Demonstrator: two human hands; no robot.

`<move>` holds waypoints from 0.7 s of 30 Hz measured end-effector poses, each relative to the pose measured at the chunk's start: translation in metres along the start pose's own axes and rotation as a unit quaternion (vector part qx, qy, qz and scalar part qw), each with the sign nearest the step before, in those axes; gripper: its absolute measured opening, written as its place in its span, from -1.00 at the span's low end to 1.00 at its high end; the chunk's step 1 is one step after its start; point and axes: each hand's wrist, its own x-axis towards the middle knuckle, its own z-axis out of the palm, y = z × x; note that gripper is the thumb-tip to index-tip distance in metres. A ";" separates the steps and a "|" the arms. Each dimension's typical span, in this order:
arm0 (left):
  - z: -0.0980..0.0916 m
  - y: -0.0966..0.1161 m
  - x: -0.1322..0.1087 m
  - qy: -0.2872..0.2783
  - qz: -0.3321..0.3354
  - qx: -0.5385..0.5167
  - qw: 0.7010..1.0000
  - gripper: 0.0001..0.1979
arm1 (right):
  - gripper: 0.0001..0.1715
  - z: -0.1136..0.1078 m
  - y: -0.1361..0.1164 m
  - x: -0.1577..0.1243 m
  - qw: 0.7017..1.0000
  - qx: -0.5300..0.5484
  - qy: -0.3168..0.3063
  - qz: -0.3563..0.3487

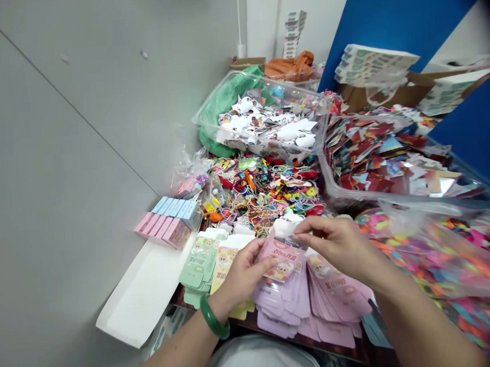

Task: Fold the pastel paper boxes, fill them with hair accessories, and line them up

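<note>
My left hand (244,274), a green bangle on its wrist, pinches the lower left side of a pink printed card box (282,258). My right hand (339,243) pinches the same card box at its top edge, fingers closed. Both hands hold it just above fanned stacks of flat pink and lilac card boxes (317,305). To the left lie stacks of green (200,262) and yellow flat card boxes (223,261). Behind the hands spreads a heap of colourful hair ties and small ornaments (265,190).
Folded pink and blue small boxes (168,217) stand on a white tray (140,296) by the grey wall. Clear bins hold white printed cards (266,122) and red cards (387,154). A plastic bag of colourful items (450,260) lies at right. Cartons sit behind.
</note>
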 end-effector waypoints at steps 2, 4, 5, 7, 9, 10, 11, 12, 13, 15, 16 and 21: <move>0.001 -0.001 0.000 -0.007 0.015 0.026 1.000 -0.66 | -0.80 -0.003 -0.001 -0.002 0.996 -0.084 -0.030 -0.024; 0.003 -0.002 0.000 -0.008 0.036 0.045 0.998 -0.68 | -0.78 -0.004 -0.004 -0.004 0.989 -0.138 -0.039 -0.038; 0.003 -0.003 0.000 -0.006 0.044 0.050 0.998 -0.69 | -0.78 -0.004 -0.006 -0.006 0.987 -0.153 -0.033 -0.038; 0.005 -0.005 0.001 0.000 0.046 0.045 0.998 -0.70 | -0.75 -0.002 -0.009 -0.010 0.986 -0.164 -0.016 -0.037; 0.007 -0.005 0.000 0.002 0.038 0.028 0.999 -0.69 | -0.72 0.002 -0.014 -0.015 0.983 -0.175 -0.025 -0.047; 0.009 -0.005 -0.001 0.001 0.033 0.020 0.999 -0.69 | -0.72 0.003 -0.016 -0.018 0.981 -0.184 -0.041 -0.052; 0.010 -0.005 -0.001 0.000 0.027 0.012 1.000 -0.69 | -0.71 0.005 -0.018 -0.021 0.978 -0.189 -0.059 -0.058; 0.012 -0.005 -0.002 -0.002 0.023 0.006 1.000 -0.69 | -0.70 0.005 -0.020 -0.025 0.978 -0.186 -0.070 -0.065; 0.013 -0.005 -0.003 -0.002 0.018 0.000 1.000 -0.69 | -0.70 0.005 -0.020 -0.028 0.981 -0.171 -0.063 -0.073; 0.015 -0.005 -0.005 0.000 0.003 -0.016 1.000 -0.65 | -0.71 0.004 -0.017 -0.033 0.992 -0.107 0.008 -0.073; 0.016 -0.006 -0.006 0.001 -0.007 -0.026 1.000 -0.62 | -0.73 0.004 -0.012 -0.035 0.995 -0.061 0.061 -0.059; 0.015 -0.027 -0.006 0.013 -0.025 -0.063 0.998 -0.55 | -0.59 0.018 0.024 -0.041 0.937 0.278 0.071 0.197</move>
